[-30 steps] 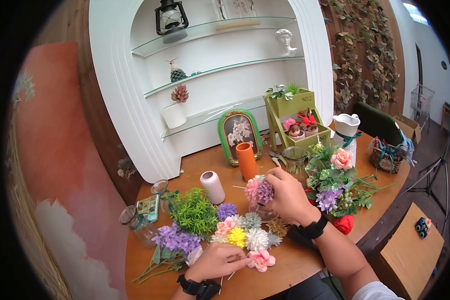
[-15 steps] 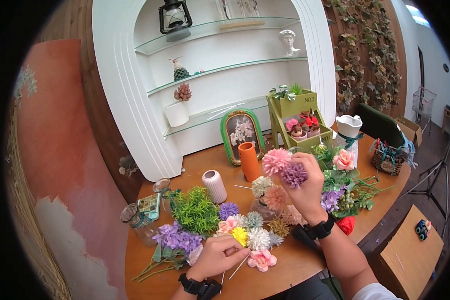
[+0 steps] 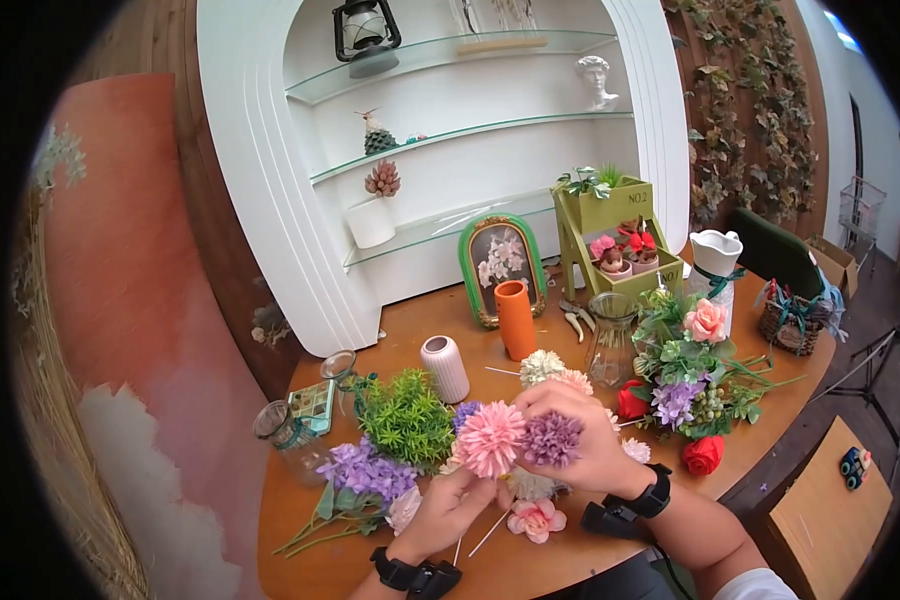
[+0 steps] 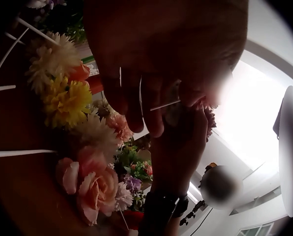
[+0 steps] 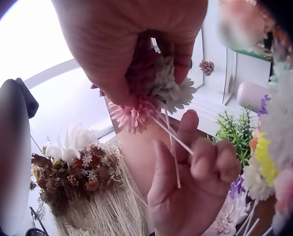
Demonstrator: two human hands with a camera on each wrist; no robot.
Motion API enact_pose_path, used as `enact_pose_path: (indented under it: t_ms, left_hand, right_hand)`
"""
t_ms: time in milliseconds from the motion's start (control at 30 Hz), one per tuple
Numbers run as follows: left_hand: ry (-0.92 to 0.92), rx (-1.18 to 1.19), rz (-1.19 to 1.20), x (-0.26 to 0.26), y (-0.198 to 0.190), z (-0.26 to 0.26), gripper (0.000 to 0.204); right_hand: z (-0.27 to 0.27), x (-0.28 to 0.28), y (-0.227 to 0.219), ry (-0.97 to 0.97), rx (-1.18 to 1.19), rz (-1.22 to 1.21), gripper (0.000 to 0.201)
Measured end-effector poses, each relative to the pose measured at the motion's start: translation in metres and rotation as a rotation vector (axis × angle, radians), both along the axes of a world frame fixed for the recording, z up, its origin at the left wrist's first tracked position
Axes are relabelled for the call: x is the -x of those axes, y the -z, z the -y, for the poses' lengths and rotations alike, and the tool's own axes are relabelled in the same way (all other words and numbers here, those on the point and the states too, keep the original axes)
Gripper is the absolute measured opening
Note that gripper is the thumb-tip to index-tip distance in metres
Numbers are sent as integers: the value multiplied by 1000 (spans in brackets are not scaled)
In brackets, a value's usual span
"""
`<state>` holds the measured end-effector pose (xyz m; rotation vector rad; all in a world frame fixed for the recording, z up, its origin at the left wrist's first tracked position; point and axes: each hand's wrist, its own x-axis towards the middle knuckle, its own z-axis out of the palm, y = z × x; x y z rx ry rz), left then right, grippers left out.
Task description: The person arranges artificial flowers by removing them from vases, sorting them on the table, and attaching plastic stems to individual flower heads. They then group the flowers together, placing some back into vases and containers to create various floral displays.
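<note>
My right hand (image 3: 582, 440) pinches a pink flower (image 3: 490, 440) and a purple flower (image 3: 552, 440) just under their heads. A pale grey-white flower (image 5: 175, 88) is bunched with them in the right wrist view. Their white stems (image 5: 172, 140) reach down between the thumb and index finger of my left hand (image 5: 188, 189), whose fingers are loosely bent with a gap between them. In the head view the left hand (image 3: 448, 512) lies just below the pink head. A yellow flower (image 4: 68, 102) and a pink rose (image 4: 98, 191) lie nearby in the left wrist view.
Green foliage (image 3: 405, 420), purple blossoms (image 3: 370, 474) and glass jars (image 3: 295, 440) stand or lie left. Behind are a pink vase (image 3: 445, 370) and an orange vase (image 3: 515, 320). A mixed bouquet (image 3: 685, 370) lies right, beside a white pitcher (image 3: 715, 275).
My right hand has gone from the glass vase of flowers down and left, carrying the pink and purple flowers. My left hand has shifted slightly right, to below them.
</note>
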<state>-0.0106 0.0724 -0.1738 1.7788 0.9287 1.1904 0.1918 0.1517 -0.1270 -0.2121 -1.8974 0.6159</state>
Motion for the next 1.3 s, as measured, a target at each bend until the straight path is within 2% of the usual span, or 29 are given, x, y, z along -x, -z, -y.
enact_pose_path:
  t_ms: [33,100,333,400,433,500,533,567,600,633,667,700,767,867,933,967,1033,1100,1167,1300]
  left_hand:
    - [1,2,0,2,3,1,30]
    - [-6,241,79,5,3,4,29]
    - [-140,145,-23,-1,-2,6,32]
    - [-163,91,-64,-2,-2,6,33]
    - [-162,91,-64,-1,-2,6,33]
    - [-159,100,-82,1,-3,6,31]
    - [-158,100,-82,2,1,5,31]
    - [-171,101,46,3,6,3,29]
    - [-183,103,173,3,7,2,28]
    - [-182,103,171,3,7,0,28]
    - [-260,74,229,2,5,-1,27]
    - [-338,45,287,1,2,-2,27]
    - [-340,71,282,-2,-3,-2,27]
    - [-347,120,279,-6,-5,-1,29]
    - [-236,194,371,-9,-3,0,27]
    - [-236,195,370,-8,-2,2,27]
    - [-130,260,299,-5,-1,4,23]
    - [-176,262,274,-2,6,2,21]
    - [-269,209,55,3,13,1,25]
    - [-354,110,61,-4,6,4,33]
  right_hand:
    - [0,2,3,1,2,0,35]
    - [-1,4,7,-3,71,-3,32]
    - [-1,6,10,131,170,-29,30]
    - [-1,5,12,138,317,-149,25]
    - [-3,3,10,140,317,-150,25]
    - [-9,-6,5,124,531,-348,18]
    - [-12,-13,3,145,593,-321,15]
    - [-13,-15,0,146,592,-322,15]
    - [-14,-16,-3,53,655,-340,16]
    - [-14,-18,-5,-40,717,-358,16]
    - [-13,-17,-6,-137,801,-331,18]
    - [-12,-17,-6,-137,802,-334,18]
    - [-11,-16,-5,-273,842,-99,19]
    - [-7,-11,-1,-268,655,22,19]
    - [-6,-6,4,-232,491,141,23]
    - [-6,-3,7,-233,491,140,23]
    - [-5,3,10,-31,77,136,30]
    - [-3,4,11,-26,104,132,32]
    - [-2,5,11,-13,72,126,30]
    - [0,1,11,14,174,85,30]
